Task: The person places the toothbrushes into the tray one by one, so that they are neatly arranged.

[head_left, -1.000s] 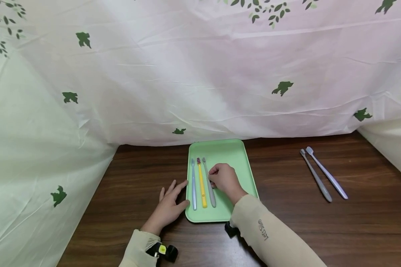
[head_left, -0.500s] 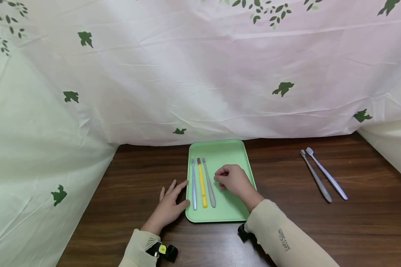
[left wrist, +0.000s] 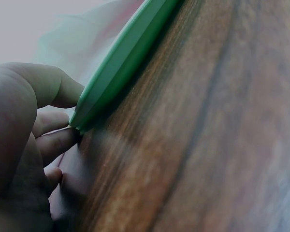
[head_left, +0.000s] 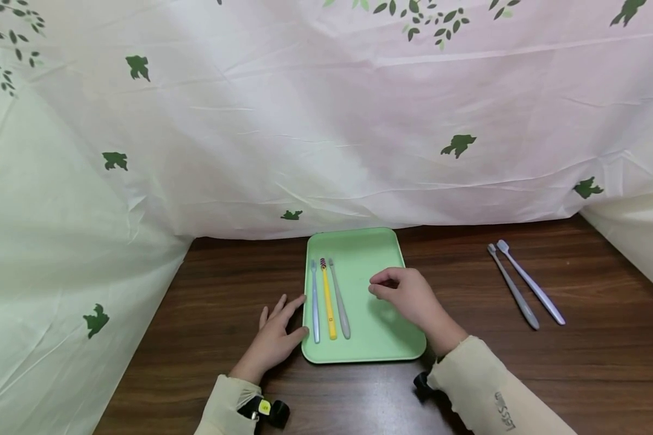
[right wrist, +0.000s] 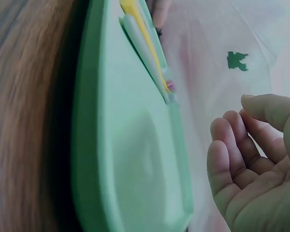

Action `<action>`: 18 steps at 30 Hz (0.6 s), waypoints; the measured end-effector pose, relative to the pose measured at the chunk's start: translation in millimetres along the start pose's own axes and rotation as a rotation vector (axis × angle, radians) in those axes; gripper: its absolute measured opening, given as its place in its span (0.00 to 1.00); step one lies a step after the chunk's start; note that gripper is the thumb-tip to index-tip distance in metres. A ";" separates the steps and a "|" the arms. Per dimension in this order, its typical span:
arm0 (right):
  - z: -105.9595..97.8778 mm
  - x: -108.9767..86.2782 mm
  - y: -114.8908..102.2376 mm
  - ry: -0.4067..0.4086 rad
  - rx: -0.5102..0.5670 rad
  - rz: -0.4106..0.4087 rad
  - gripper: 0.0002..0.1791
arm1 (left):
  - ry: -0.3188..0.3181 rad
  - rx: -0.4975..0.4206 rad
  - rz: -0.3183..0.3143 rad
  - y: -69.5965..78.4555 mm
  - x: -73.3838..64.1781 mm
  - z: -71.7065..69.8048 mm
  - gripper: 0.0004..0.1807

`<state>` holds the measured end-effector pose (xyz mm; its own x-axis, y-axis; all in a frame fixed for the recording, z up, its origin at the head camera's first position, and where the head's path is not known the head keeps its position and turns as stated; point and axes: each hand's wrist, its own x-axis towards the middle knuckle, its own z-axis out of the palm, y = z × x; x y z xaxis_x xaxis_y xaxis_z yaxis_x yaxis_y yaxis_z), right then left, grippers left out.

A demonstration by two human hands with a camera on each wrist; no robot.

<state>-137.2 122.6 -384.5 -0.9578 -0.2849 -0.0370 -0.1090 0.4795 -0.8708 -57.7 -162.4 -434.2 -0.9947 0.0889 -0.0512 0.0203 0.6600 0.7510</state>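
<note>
A green tray (head_left: 378, 338) lies on the table with three toothbrushes side by side in its left half. Leftmost is a blue toothbrush (head_left: 315, 308), then a yellow toothbrush (head_left: 328, 302), then a grey toothbrush (head_left: 340, 305). My left hand (head_left: 272, 340) touches the tray's left rim with spread fingers; in the left wrist view its thumb and fingertips are at the green edge. My right hand (head_left: 410, 299) hovers over the tray's right side, fingers loosely bent. In the right wrist view nothing shows between the fingers of this hand (right wrist: 251, 169).
On the right of the dark wooden table (head_left: 451, 266) lie two more toothbrushes, a grey toothbrush (head_left: 514, 289) and a pale lavender toothbrush (head_left: 532, 283), their heads close together. A white curtain (head_left: 326, 121) with green prints hangs behind the table and along both sides.
My right hand has let go of the grey toothbrush in the tray and moved right, away from it. The left hand has stayed at the tray's rim.
</note>
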 end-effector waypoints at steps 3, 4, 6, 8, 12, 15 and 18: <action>-9.5 -5.3 3.5 0.015 -0.006 -0.022 0.09 | 0.001 -0.002 0.004 -0.6 0.1 0.3 0.33; -12.3 -7.1 4.7 0.018 -0.009 -0.023 0.09 | 0.002 -0.003 0.005 -0.8 0.0 0.2 0.33; -17.7 -10.6 6.5 0.024 -0.011 -0.024 0.11 | 0.002 -0.007 0.007 -1.1 -0.1 0.2 0.33; -22.7 -13.5 8.3 0.031 -0.016 -0.018 0.11 | 0.001 -0.009 0.009 -1.4 -0.1 0.3 0.33; -32.2 -18.0 11.8 0.042 -0.025 -0.006 0.11 | 0.001 -0.011 0.008 -1.7 0.3 0.1 0.33; -39.7 -20.8 14.7 0.054 -0.045 -0.001 0.12 | 0.002 -0.011 0.008 -1.8 0.4 -0.1 0.33; -47.9 -23.1 16.7 0.072 -0.069 0.005 0.13 | 0.004 -0.009 0.006 -1.4 0.2 -0.5 0.33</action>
<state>-129.6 177.0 -374.7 -0.9746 -0.2238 -0.0037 -0.1202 0.5374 -0.8347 -58.0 -163.6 -434.9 -0.9950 0.0901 -0.0437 0.0258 0.6525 0.7573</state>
